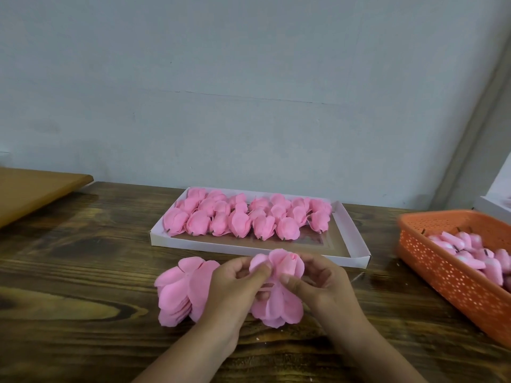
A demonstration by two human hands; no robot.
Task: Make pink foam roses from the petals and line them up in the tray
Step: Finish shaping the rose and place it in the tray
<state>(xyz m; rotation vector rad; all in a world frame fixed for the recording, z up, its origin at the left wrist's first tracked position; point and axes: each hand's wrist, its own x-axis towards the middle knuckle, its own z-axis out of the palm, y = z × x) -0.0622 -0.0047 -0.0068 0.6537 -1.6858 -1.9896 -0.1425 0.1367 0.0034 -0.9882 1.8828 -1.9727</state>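
Now both pinched on one pink rose: left hand, right hand; petal stack left, tray beyond.

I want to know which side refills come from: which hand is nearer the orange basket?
Right. The right hand works the rose with bare table between it and the orange basket on its right; the left hand sits further left, beside the petal stack.

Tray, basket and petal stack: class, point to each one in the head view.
tray (pixel 356 246): head view, its bare right rim.
basket (pixel 431 268): head view, its orange perforated side wall.
petal stack (pixel 177 288): head view, the top petal, left of the hands.
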